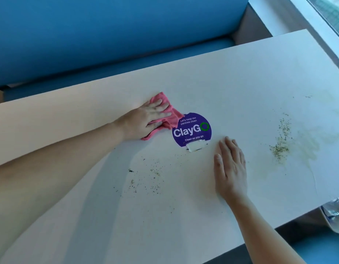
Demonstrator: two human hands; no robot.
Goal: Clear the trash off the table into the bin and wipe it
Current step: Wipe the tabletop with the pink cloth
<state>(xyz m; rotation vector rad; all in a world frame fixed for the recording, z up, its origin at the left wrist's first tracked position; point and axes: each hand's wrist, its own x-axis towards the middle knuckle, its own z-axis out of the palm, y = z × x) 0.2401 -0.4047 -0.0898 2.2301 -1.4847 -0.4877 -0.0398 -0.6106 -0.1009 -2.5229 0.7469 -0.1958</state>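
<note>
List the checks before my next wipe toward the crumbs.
1. Cloth held down: ok, left hand presses pink cloth flat on table.
2. Wiping path: not ok, right hand lies flat between cloth and right crumbs.
3. Front swept: not ok, near crumbs lie there.
4. Surface wiped: not ok, yellowish stain beside right crumbs.
5. Reach to bin: cannot tell.
</note>
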